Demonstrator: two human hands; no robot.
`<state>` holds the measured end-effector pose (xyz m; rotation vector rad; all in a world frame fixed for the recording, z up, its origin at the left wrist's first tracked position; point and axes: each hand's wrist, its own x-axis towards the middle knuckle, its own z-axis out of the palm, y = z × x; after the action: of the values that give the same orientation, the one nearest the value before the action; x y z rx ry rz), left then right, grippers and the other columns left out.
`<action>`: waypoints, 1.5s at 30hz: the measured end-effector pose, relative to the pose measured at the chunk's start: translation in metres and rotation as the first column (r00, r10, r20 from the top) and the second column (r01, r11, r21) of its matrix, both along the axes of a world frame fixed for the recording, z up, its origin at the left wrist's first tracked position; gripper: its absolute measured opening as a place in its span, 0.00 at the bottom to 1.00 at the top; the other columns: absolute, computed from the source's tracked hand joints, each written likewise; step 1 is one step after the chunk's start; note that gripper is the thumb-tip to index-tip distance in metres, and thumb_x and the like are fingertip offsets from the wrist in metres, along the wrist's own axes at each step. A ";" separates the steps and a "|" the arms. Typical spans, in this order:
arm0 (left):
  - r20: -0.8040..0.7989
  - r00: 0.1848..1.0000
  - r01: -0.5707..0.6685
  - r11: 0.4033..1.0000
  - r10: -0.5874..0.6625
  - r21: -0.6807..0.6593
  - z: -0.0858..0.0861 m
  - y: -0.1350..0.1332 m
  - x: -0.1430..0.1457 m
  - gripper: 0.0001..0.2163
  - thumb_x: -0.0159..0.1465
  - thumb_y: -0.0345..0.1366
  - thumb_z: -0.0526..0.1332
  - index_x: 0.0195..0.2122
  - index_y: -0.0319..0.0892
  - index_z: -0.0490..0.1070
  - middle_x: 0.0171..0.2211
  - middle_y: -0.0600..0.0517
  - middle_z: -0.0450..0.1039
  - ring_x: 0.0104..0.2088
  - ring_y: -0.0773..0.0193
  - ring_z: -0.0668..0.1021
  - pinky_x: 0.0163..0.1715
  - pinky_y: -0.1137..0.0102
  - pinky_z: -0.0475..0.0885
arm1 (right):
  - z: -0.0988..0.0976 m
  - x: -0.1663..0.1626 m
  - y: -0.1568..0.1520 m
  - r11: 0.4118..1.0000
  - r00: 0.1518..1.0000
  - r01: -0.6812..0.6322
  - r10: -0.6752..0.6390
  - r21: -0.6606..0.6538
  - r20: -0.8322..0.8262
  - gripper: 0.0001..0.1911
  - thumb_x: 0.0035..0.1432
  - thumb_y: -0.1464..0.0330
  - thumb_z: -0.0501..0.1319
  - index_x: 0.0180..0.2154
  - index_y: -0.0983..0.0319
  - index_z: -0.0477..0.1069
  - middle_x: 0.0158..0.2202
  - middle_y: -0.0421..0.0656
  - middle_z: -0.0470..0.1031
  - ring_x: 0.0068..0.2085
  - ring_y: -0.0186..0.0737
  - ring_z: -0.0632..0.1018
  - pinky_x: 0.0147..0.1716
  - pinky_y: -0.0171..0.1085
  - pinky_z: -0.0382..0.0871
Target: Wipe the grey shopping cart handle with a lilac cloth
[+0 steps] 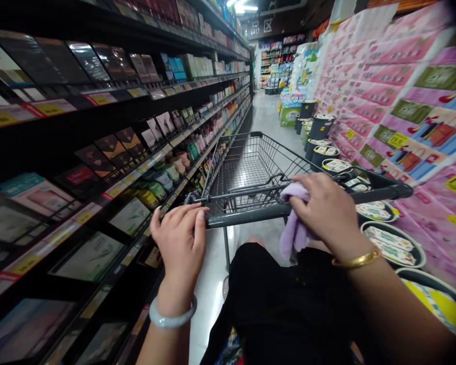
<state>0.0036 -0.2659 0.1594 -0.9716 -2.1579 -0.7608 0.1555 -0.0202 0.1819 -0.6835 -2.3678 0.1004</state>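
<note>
A grey shopping cart (256, 135) stands in front of me, and only bare wire mesh shows inside its basket. Over the left end of its handle (247, 218) curl the fingers of my left hand (180, 238), whose wrist bears a pale bangle. A purple cloth (292, 238) is bunched in my right hand (323, 208), pressed against the right part of the same bar and hanging down below it. My right fingertips are partly hidden behind the cloth and the hand. There is a gold bracelet (357, 259) on that wrist.
Shelves of boxed and bottled goods (129, 177) run close along the left. Pink tissue packs (387, 86) are stacked high on the right, with several dark bins (323, 126) of packets at their foot. A shiny floor (264, 109) stretches ahead between them.
</note>
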 end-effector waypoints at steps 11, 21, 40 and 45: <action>-0.040 0.987 0.156 0.988 -0.156 0.000 -0.009 0.003 -0.001 0.09 0.68 0.32 0.55 0.35 0.44 0.74 0.32 0.52 0.76 0.36 0.61 0.75 0.58 0.58 0.66 | 0.009 -0.046 -0.081 0.932 0.925 -0.362 0.357 0.015 0.129 0.18 0.69 0.58 0.50 0.43 0.58 0.76 0.47 0.49 0.73 0.44 0.45 0.73 0.43 0.41 0.65; 0.024 0.989 0.130 0.944 -0.144 0.302 -0.033 0.002 0.010 0.14 0.71 0.40 0.50 0.55 0.42 0.62 0.50 0.43 0.70 0.52 0.57 0.73 0.53 0.59 0.69 | 0.016 -0.079 -0.123 0.859 0.850 -0.512 0.504 0.015 0.151 0.13 0.70 0.62 0.52 0.50 0.53 0.72 0.50 0.44 0.73 0.42 0.41 0.74 0.38 0.39 0.64; -0.062 0.997 0.060 0.996 -0.055 0.066 -0.023 0.002 -0.025 0.13 0.69 0.39 0.55 0.33 0.44 0.77 0.34 0.49 0.68 0.40 0.59 0.73 0.56 0.58 0.67 | 0.000 0.002 0.007 0.908 0.904 -0.386 0.339 0.160 0.259 0.29 0.50 0.59 0.73 0.54 0.53 0.70 0.56 0.48 0.69 0.48 0.49 0.72 0.45 0.44 0.65; -0.072 0.995 -0.068 0.995 0.074 0.077 0.003 0.045 0.020 0.10 0.67 0.42 0.58 0.34 0.46 0.76 0.48 0.45 0.74 0.53 0.50 0.72 0.65 0.43 0.49 | -0.020 0.008 -0.007 0.974 0.991 -0.127 0.119 0.187 0.056 0.29 0.53 0.67 0.69 0.57 0.55 0.68 0.58 0.52 0.66 0.53 0.55 0.69 0.51 0.52 0.64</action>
<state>0.0234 -0.2210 0.1621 -0.8667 -2.0731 -0.7527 0.1639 -0.0277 0.1622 -0.4520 -2.4222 -0.0882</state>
